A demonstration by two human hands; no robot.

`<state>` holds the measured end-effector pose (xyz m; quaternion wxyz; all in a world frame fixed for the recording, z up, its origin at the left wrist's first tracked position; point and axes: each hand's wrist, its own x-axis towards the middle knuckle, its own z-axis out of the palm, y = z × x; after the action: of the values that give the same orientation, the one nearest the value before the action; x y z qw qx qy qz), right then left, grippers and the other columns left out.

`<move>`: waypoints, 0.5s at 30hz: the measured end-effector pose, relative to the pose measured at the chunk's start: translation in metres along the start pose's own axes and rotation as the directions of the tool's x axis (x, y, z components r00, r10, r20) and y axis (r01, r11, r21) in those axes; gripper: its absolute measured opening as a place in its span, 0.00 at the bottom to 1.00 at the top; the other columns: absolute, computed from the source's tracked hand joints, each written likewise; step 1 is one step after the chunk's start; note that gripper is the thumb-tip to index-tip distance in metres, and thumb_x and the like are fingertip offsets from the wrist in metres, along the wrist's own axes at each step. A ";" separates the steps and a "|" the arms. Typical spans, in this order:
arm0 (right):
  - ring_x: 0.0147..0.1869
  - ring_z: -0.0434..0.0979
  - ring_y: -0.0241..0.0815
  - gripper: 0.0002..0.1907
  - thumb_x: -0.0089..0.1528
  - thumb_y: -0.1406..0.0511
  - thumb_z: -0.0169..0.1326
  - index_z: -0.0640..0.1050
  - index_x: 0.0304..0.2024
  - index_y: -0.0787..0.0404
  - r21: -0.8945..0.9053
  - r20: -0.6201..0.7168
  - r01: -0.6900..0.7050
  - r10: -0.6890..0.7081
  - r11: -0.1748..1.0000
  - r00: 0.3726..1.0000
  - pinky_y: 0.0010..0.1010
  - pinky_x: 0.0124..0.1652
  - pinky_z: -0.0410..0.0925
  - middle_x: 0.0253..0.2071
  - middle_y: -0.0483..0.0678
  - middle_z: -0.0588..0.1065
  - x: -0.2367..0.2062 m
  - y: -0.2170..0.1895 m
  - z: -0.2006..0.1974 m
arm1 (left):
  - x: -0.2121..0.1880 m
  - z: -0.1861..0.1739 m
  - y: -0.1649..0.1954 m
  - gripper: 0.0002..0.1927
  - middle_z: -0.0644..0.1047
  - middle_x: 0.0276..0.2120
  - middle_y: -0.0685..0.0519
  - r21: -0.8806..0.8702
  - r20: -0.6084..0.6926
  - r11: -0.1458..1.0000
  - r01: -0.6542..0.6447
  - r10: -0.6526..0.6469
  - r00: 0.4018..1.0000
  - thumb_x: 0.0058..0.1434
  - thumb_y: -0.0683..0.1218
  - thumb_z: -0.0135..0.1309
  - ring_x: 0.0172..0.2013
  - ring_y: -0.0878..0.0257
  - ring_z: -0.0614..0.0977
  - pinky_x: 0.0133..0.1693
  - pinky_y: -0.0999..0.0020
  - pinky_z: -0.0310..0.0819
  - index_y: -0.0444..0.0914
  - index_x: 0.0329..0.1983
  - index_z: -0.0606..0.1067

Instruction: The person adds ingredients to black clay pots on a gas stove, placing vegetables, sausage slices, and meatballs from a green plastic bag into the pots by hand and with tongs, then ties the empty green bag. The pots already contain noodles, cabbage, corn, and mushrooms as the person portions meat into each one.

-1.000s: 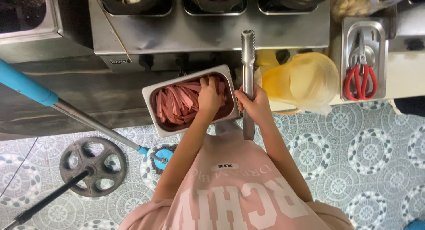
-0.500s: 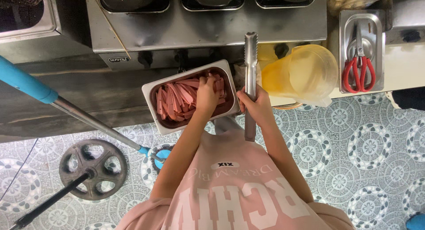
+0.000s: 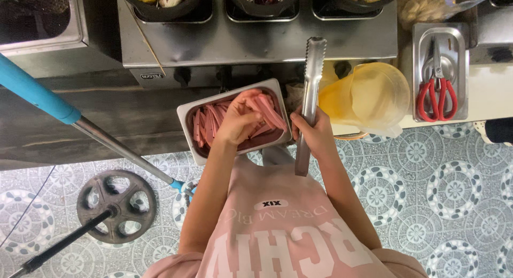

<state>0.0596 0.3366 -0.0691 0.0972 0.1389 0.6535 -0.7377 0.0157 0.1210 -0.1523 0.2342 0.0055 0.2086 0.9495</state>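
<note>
A steel tray (image 3: pixel 187 115) full of pink sausage strips (image 3: pixel 208 123) rests against my chest, below the counter edge. My left hand (image 3: pixel 240 122) reaches into the tray with its fingers curled around some of the strips. Just to the right of the tray, my right hand (image 3: pixel 314 133) grips long metal tongs (image 3: pixel 310 91), held closed and pointing up toward the counter.
A steel counter (image 3: pixel 256 40) holds several black pots of food at the top. A yellow plastic pitcher (image 3: pixel 374 96) stands right of the tongs. Red scissors (image 3: pixel 435 99) lie in a small steel tray. A blue-handled pole (image 3: pixel 59 107) and a black wheel base (image 3: pixel 116 206) stand at left on patterned tiles.
The view has shifted slightly. My left hand has dug deeper into the strips and closed on them. The tongs have stayed in my right hand.
</note>
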 end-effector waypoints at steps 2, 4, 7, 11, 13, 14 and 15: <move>0.23 0.71 0.35 0.06 0.64 0.70 0.56 0.73 0.40 0.66 0.023 0.002 0.019 -0.019 1.000 1.000 0.28 0.25 0.64 0.25 0.47 0.73 -0.002 -0.009 0.000 | 0.002 0.009 -0.003 0.30 0.79 0.55 0.45 -0.031 0.075 1.000 0.000 0.003 0.997 0.56 0.28 0.63 0.53 0.54 0.82 0.55 0.56 0.80 0.35 0.62 0.72; 0.24 0.72 0.35 0.05 0.63 0.71 0.55 0.73 0.41 0.66 0.057 -0.001 0.039 -0.039 0.998 0.999 0.28 0.25 0.65 0.26 0.47 0.72 -0.005 -0.017 -0.002 | 0.006 0.018 -0.005 0.31 0.79 0.55 0.45 -0.056 0.151 0.998 0.012 -0.003 0.989 0.55 0.28 0.64 0.54 0.52 0.82 0.57 0.55 0.78 0.35 0.62 0.73; 0.25 0.71 0.34 0.07 0.64 0.71 0.55 0.72 0.43 0.65 0.157 0.073 0.097 -0.109 0.983 0.991 0.26 0.27 0.65 0.29 0.46 0.74 -0.011 -0.027 -0.010 | 0.013 0.034 -0.006 0.31 0.80 0.53 0.44 -0.025 0.251 0.999 0.022 -0.015 0.968 0.53 0.28 0.66 0.53 0.50 0.83 0.57 0.51 0.78 0.36 0.61 0.75; 0.28 0.72 0.34 0.11 0.59 0.72 0.60 0.74 0.42 0.68 0.084 0.110 0.134 -0.143 0.987 0.984 0.27 0.28 0.67 0.33 0.47 0.76 -0.012 -0.038 -0.027 | 0.031 0.058 -0.006 0.28 0.81 0.51 0.44 0.091 0.340 0.996 -0.011 -0.021 0.940 0.53 0.29 0.68 0.53 0.49 0.83 0.59 0.51 0.78 0.35 0.57 0.76; 0.26 0.72 0.35 0.14 0.58 0.71 0.62 0.74 0.43 0.68 0.045 0.111 0.157 -0.162 0.987 0.981 0.27 0.27 0.66 0.29 0.47 0.73 -0.009 -0.044 -0.036 | 0.041 0.071 -0.005 0.27 0.81 0.50 0.44 0.116 0.365 0.993 -0.016 -0.027 0.931 0.53 0.29 0.68 0.53 0.50 0.83 0.59 0.51 0.78 0.35 0.56 0.76; 0.27 0.72 0.35 0.13 0.60 0.70 0.61 0.74 0.45 0.69 0.076 0.090 0.169 -0.176 0.983 0.980 0.27 0.27 0.65 0.31 0.48 0.74 -0.006 -0.047 -0.041 | 0.048 0.076 -0.004 0.27 0.81 0.50 0.45 0.135 0.377 0.990 -0.030 -0.023 0.926 0.53 0.29 0.68 0.53 0.51 0.83 0.59 0.51 0.78 0.35 0.56 0.76; 0.28 0.72 0.35 0.12 0.63 0.69 0.60 0.75 0.46 0.69 0.106 0.070 0.183 -0.190 0.978 0.979 0.27 0.28 0.65 0.32 0.49 0.74 -0.002 -0.051 -0.046 | 0.056 0.082 -0.003 0.27 0.81 0.49 0.46 0.153 0.390 0.987 -0.045 -0.019 0.921 0.53 0.29 0.68 0.52 0.51 0.83 0.59 0.52 0.79 0.35 0.56 0.76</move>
<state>0.0487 0.3886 -0.0252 0.0465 0.0522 0.6220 -0.7799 -0.0235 0.1808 -0.0839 0.2634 0.2146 0.2328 0.9113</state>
